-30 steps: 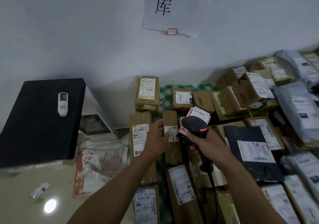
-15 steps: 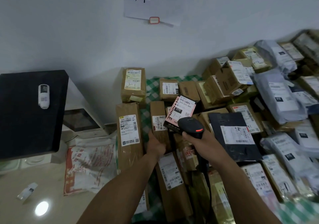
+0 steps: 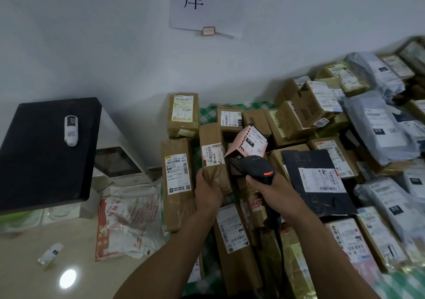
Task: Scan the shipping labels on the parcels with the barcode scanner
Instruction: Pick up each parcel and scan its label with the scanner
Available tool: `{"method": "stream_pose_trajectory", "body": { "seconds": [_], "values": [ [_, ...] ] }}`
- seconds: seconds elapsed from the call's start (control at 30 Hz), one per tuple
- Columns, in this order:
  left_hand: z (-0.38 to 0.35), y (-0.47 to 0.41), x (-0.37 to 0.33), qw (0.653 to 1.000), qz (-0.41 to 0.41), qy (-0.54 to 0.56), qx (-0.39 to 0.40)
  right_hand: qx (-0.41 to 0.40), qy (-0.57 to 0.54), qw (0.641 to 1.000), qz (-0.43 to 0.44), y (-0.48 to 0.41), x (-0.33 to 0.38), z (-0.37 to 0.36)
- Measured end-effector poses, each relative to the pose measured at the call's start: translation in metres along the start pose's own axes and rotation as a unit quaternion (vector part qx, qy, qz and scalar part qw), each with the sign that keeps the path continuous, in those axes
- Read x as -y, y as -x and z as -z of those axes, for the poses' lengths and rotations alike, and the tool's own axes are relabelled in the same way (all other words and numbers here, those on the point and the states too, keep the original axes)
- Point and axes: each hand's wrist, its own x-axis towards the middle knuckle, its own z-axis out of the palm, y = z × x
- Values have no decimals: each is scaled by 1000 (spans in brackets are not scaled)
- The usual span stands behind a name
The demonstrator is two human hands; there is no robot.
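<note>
Left hand (image 3: 208, 191): grips the near end of a narrow brown parcel (image 3: 212, 153).
Right hand (image 3: 273, 189): grasps the black barcode scanner (image 3: 258, 167).

A green checked cloth (image 3: 208, 115) bears the heaped parcels (image 3: 177, 183); beside it, the beige surface (image 3: 20, 275) carries a red-printed bag (image 3: 128, 225).
</note>
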Motion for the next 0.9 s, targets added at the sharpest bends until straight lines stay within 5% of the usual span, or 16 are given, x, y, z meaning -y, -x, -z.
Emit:
{"method": "stream_pose_trajectory", "body": {
  "seconds": [0.53, 0.77, 0.9],
  "values": [
    [57, 105, -49, 981, -147, 96, 79, -69, -101, 990, 74, 28, 1, -28],
    [77, 109, -64, 966, -77, 184, 162, -57, -190, 978, 60, 48, 1, -29],
    [92, 108, -75, 971, -81, 144, 174, -31, -187, 980, 56, 57, 1, -31]
  ]
}}
